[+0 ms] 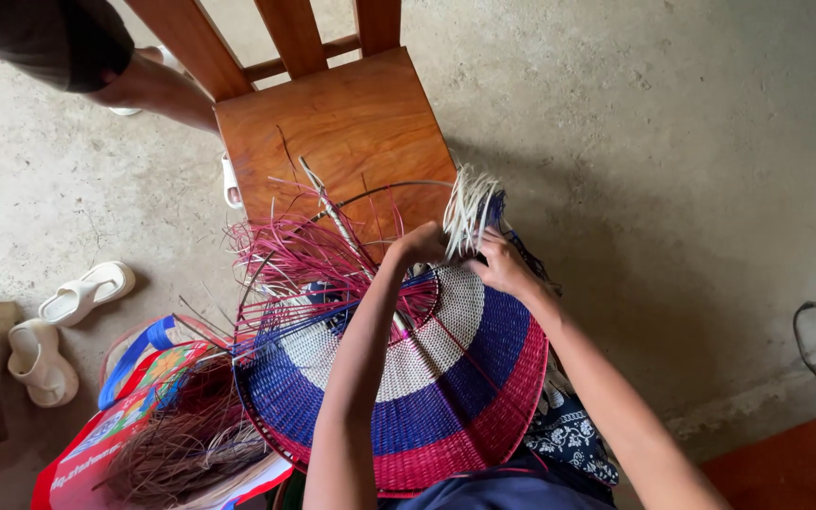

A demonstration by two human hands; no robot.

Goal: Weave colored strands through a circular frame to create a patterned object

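Observation:
A round woven fan in bands of pink, blue and white lies on my lap, partly woven, with loose pink strands sticking out at its upper left. My left hand reaches over the fan and pinches strands near its top edge. My right hand grips a bunch of white strands that stand up from the fan's rim. A thin stick and a curved wire run through the unwoven part.
A wooden chair stands right in front of me. A bag with dry brown fibres lies at lower left. White sandals sit on the concrete floor at left. Another person's leg shows at top left. A black cable lies at right.

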